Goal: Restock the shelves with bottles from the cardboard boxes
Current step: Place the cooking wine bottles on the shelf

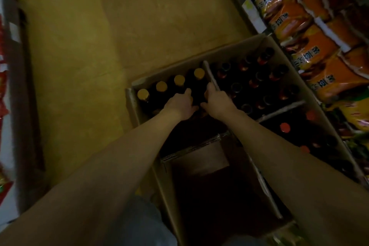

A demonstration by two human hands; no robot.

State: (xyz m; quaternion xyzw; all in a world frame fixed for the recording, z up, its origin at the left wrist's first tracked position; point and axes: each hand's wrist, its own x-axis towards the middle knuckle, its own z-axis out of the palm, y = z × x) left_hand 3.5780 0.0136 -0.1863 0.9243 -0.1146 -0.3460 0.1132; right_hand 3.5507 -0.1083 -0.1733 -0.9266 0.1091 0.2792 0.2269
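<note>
L hand [180, 105] + R hand [217, 102] down in cardboard box [169, 75], among yellow-cap bottles [179, 80]; grip unclear, too dark.

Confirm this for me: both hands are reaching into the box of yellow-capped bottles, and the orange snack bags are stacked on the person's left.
One part is wrong. In the head view the orange snack bags are on the person's right, not the left. The rest holds: the left hand and the right hand both reach into the cardboard box among the yellow-capped bottles.
</note>
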